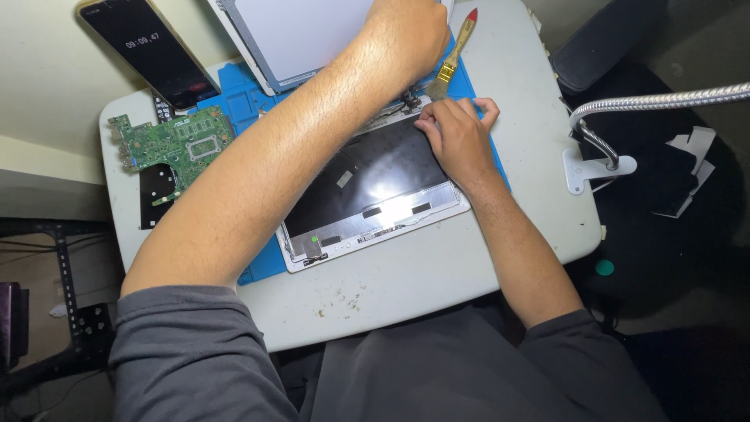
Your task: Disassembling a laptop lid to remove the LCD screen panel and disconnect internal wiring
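A laptop screen panel (367, 187) lies face down in its silver lid on a blue work mat (242, 98). My right hand (457, 133) rests on the panel's far right corner, fingers curled on its edge near the hinge. My left hand (406, 31) reaches across the table and presses on a light grey laptop cover (301, 31) at the far side. What the left fingers grip is hidden. A small paintbrush (457, 51) with a red-tipped wooden handle lies between the two hands.
A green circuit board (176, 144) sits at the left on the white table (437, 273), with a black pad (156, 191) below it. A phone (148, 47) with a dark screen lies at the far left. A flexible metal lamp arm (648, 105) clamps at the right edge.
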